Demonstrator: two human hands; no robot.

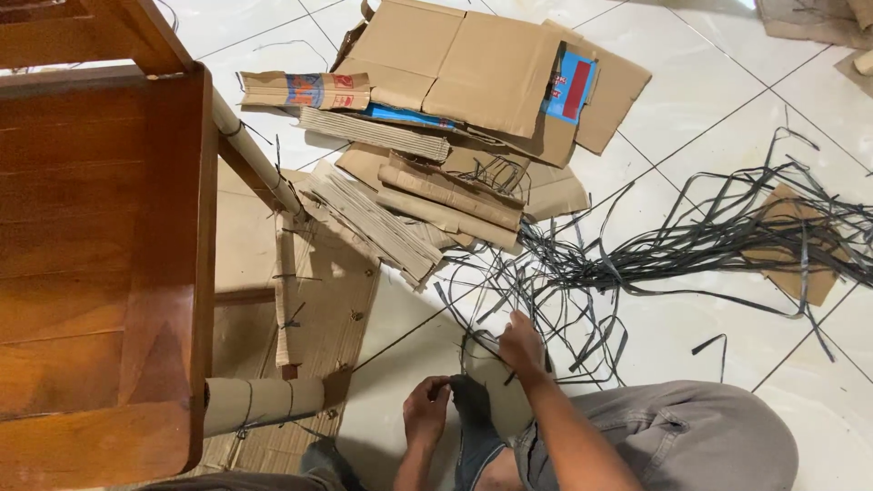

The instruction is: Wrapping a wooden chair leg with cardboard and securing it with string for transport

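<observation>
Right hand (521,344), lower centre, pinches closed on dark straps (582,264) trailing to the right of the frame | left hand (426,409), just below, fingers closed on a dark strap end by the foot (473,409) | flattened cardboard (455,82) upper centre | wooden chair (100,255) left | white tiled floor (709,109).

**Dark strips at the hands**

Thin, flat, dark grey strips (546,300), limp and curling, fanned over the white tiled floor (673,118). Near ends gathered by the right hand (521,345); far ends trailing up and right into a dense tangled bundle (727,238). One short strip end pinched in the left hand (426,409), just beside.
</observation>
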